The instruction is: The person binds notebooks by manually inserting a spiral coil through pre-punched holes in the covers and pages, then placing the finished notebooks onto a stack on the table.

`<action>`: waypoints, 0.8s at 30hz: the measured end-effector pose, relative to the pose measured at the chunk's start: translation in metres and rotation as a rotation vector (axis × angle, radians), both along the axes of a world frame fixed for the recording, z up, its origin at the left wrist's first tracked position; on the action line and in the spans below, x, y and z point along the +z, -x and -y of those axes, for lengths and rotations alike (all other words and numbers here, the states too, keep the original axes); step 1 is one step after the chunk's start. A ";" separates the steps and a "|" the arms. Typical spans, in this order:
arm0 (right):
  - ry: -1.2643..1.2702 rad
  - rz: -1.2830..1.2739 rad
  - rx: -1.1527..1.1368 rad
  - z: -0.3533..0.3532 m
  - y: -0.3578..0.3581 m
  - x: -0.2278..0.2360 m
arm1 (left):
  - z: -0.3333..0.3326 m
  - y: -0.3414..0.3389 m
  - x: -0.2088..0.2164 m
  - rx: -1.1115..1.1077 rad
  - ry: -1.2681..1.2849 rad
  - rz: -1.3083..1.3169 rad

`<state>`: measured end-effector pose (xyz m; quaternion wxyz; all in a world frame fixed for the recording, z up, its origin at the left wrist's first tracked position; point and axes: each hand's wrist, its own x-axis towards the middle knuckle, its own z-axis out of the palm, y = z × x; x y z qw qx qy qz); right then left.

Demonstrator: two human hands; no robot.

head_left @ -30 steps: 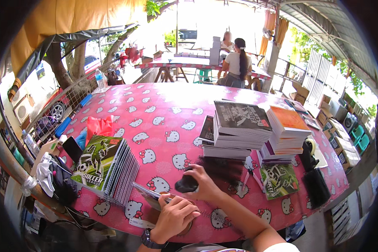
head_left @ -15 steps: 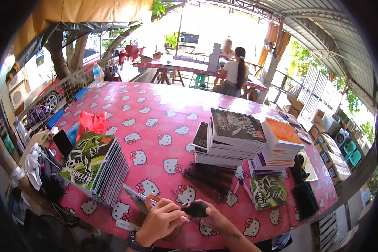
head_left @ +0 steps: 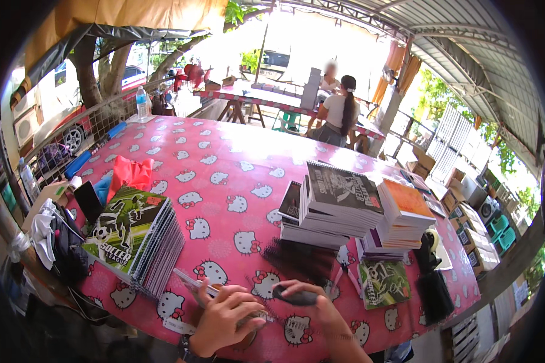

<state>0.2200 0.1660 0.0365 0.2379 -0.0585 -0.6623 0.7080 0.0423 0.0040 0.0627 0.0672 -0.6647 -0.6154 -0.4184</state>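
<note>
One dark, rounded object — its exact kind is hard to make out — sits in the curled grip of the right hand, above the near part of the pink desk. Just beside it, the left hand lies palm down, fingers loosely spread, over a thin book; whether it grips the book I cannot tell. Left of that stands a stack of green notebooks; beyond the right hand lie black coils — a green-covered notebook is to their right.
</note>
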 end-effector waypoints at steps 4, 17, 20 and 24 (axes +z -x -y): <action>-0.015 0.028 0.091 0.015 0.008 0.009 | 0.007 0.015 -0.012 0.093 0.061 0.044; 0.101 -0.071 0.296 0.015 0.021 0.039 | 0.010 0.017 -0.008 0.188 0.012 0.054; -0.302 0.219 0.099 -0.005 0.028 0.020 | 0.008 0.016 -0.007 0.146 0.068 0.066; -0.200 0.122 0.164 0.004 0.032 0.032 | 0.010 0.019 -0.011 0.144 0.052 0.118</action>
